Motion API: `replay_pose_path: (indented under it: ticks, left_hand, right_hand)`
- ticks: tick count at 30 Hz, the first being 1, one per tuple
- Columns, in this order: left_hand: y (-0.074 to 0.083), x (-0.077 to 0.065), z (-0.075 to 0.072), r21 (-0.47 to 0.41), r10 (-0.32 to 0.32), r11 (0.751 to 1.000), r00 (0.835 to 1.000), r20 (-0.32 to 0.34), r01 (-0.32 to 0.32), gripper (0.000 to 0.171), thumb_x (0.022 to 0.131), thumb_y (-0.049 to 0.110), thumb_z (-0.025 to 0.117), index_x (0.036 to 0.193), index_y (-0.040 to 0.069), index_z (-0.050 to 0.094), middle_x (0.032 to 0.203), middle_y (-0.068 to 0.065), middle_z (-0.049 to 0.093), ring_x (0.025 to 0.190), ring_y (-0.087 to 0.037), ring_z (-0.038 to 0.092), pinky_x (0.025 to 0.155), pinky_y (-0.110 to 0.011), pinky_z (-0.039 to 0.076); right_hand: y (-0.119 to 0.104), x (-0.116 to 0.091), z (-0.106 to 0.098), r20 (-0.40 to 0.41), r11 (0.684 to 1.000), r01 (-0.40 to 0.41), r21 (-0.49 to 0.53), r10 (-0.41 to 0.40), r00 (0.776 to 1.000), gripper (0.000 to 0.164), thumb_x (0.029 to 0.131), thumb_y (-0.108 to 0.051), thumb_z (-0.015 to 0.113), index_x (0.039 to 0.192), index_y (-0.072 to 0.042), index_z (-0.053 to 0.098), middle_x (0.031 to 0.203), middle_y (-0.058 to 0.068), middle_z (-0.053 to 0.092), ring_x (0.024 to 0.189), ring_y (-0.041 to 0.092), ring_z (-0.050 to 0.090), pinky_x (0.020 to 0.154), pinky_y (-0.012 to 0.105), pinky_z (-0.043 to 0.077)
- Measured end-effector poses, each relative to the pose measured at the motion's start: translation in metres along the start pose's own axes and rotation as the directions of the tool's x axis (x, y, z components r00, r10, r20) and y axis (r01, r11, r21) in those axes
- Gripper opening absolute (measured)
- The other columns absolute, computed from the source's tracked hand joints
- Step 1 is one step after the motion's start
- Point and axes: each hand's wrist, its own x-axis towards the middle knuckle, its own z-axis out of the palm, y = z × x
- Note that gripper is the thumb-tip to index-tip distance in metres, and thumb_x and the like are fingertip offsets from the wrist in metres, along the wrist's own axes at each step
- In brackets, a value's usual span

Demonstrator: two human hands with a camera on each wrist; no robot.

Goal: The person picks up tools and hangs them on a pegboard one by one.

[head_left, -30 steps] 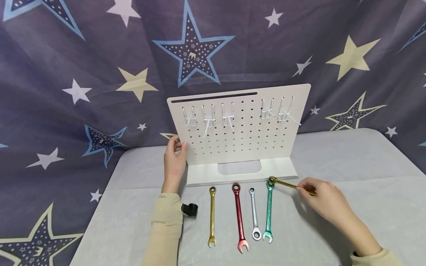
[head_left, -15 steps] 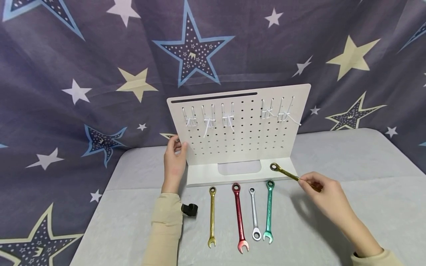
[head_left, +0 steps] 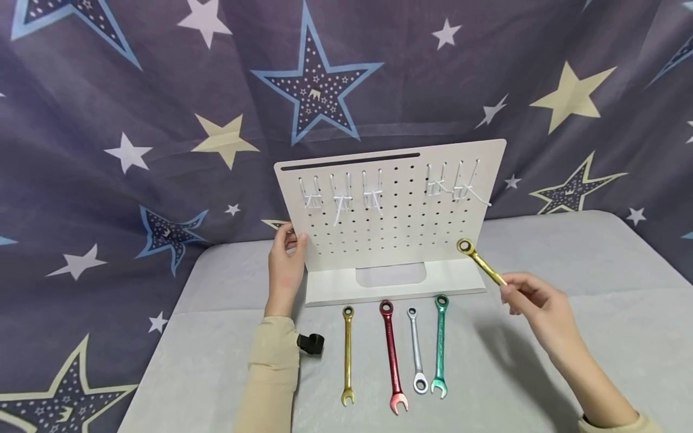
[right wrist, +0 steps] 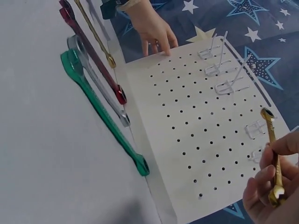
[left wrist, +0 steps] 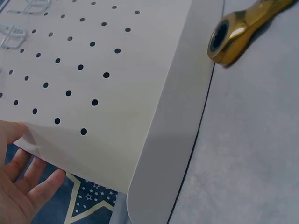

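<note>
My right hand point(head_left: 544, 310) holds a gold ratchet wrench point(head_left: 485, 267) by its shank, raised off the table at the pegboard's right side. Its ring end points up and left; in the right wrist view the open end of the wrench point(right wrist: 272, 140) shows below the fingers. The left hand point(head_left: 284, 273) grips the left edge of the white pegboard point(head_left: 325, 260), with the thumb point(left wrist: 13, 132) on the front face and the fingers behind. Several white wire hooks point(head_left: 373, 198) hang near the pegboard's top, three on the left and two on the right.
Before the pegboard's base point(head_left: 330, 290) lie a second gold wrench point(head_left: 348, 355), a red wrench point(head_left: 392, 355), a silver wrench point(head_left: 416, 349) and a green wrench point(head_left: 441, 343). A starry cloth point(head_left: 411, 78) hangs behind the grey table point(head_left: 189, 373).
The right hand has lifted the gold wrench up from over the green wrench's ring end and moved slightly right, tilting the ring end higher. My left hand stays on the pegboard.
</note>
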Motion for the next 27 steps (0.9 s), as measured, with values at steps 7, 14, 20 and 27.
replay_pose_path:
  ticks: [7,14,20,27]
  left_hand:
    - [0.001,0.001,0.002,-0.056,-0.045,0.997,0.999,0.010,0.046,0.036,0.098,0.015,0.065,0.132,0.009,0.055,0.112,-0.017,0.061,0.107,-0.029,0.057,0.092,-0.041,0.048]
    - [-0.005,0.003,0.004,-0.016,-0.054,0.998,0.998,0.025,0.055,0.035,0.096,0.013,0.066,0.130,0.005,0.056,0.110,-0.018,0.063,0.102,-0.029,0.059,0.088,-0.041,0.049]
    - [-0.009,0.003,0.004,0.004,-0.043,0.999,0.999,0.003,0.043,0.035,0.096,0.014,0.067,0.128,0.004,0.058,0.109,-0.018,0.064,0.101,-0.030,0.060,0.086,-0.041,0.049]
    - [-0.007,0.003,0.004,0.007,-0.033,0.999,0.999,-0.017,0.033,0.033,0.096,0.014,0.067,0.126,0.004,0.059,0.108,-0.018,0.065,0.101,-0.030,0.060,0.087,-0.041,0.049]
  right_hand:
    - [-0.011,0.003,-0.006,-0.099,0.979,0.045,0.199,-0.025,0.995,0.016,0.096,0.002,0.061,0.102,-0.010,0.069,0.074,-0.004,0.063,0.062,0.010,0.053,0.050,0.024,0.034]
    - [-0.017,0.004,-0.006,-0.159,0.933,0.066,0.353,-0.010,0.987,0.014,0.096,0.003,0.060,0.102,-0.006,0.069,0.074,-0.003,0.063,0.062,0.010,0.055,0.049,0.027,0.029]
    - [-0.018,0.009,-0.007,-0.160,0.936,0.026,0.350,0.032,0.987,0.009,0.096,-0.002,0.063,0.101,-0.007,0.069,0.073,-0.003,0.062,0.062,0.010,0.053,0.049,0.027,0.029]
    - [-0.021,0.023,-0.008,-0.132,0.929,0.021,0.369,0.030,0.991,0.010,0.096,-0.003,0.063,0.099,-0.010,0.070,0.074,-0.005,0.064,0.062,0.009,0.054,0.049,0.021,0.033]
